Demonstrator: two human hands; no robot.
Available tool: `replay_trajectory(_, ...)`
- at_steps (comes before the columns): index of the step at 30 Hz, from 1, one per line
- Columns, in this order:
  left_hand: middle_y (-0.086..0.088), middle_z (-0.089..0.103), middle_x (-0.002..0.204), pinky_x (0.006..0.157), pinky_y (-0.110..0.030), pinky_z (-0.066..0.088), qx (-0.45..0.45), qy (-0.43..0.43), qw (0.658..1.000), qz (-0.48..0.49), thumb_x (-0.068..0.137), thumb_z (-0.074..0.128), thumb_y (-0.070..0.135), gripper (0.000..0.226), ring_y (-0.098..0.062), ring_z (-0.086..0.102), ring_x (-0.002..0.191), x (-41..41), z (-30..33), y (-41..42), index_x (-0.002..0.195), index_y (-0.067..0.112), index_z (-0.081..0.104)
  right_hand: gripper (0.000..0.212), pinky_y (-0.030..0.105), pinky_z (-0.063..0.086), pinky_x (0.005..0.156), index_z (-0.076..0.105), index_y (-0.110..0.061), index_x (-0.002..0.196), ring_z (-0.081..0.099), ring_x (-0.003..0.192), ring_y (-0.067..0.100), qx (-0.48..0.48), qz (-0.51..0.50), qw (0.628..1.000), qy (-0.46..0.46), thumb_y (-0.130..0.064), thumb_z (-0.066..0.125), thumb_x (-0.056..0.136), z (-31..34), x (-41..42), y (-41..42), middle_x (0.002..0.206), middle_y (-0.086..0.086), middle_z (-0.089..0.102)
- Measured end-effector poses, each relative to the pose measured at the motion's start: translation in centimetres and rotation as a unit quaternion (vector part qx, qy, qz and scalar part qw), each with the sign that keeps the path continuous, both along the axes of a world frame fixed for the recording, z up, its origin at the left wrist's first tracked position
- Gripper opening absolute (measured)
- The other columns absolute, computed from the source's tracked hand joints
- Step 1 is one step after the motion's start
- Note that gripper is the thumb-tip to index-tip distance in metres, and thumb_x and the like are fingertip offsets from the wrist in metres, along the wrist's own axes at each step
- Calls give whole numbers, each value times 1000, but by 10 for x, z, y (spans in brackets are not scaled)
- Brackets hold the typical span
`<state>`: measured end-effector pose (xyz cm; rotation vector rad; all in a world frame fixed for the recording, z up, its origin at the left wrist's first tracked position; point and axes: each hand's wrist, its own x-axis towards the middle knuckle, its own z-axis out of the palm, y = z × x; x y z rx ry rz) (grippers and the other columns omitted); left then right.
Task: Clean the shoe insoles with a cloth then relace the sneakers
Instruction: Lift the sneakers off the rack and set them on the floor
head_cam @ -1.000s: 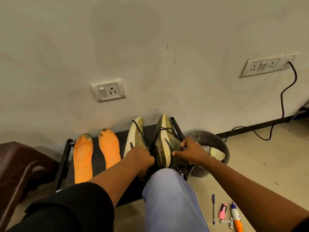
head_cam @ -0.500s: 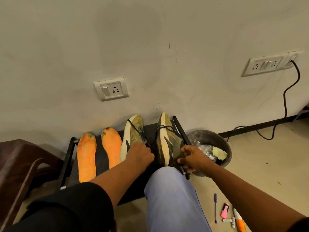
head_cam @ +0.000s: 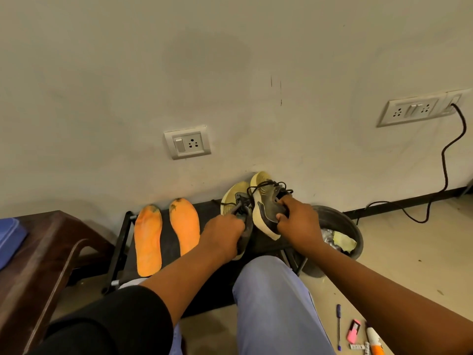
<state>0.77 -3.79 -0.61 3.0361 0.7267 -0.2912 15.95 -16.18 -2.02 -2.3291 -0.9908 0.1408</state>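
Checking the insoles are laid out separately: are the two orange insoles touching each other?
Apart. The head view shows a dark strip of the rack between the left insole and the right insole.

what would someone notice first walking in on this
Two bright orange insoles lie side by side on a black rack by the wall. Right of them, the left hand and right hand each grip a worn sneaker, black laces loose.

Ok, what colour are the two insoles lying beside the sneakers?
Orange, with dark smudges at the toe ends; the insoles show in the head view.
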Motion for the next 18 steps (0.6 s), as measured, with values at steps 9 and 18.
replay_trajectory(9,-7,62,111,82,-41,56,-42,-95,994,39,79,76,18,27,-29,64,97,-1,-36,1,104,15,66,33,28,48,69,56,-16,117,64,85,23,-139,121,970,-156,-14,67,87,-3,-10,-4,100,5,67)
replay_trajectory(18,-1,63,105,72,-35,53,-73,-128,987,61,79,71,31,25,-27,65,92,-8,-55,9,99,21,61,10,33,55,67,59,-23,98,60,75,19,-184,177,957,-137,-18,63,90,-26,-12,6,87,-2,63)
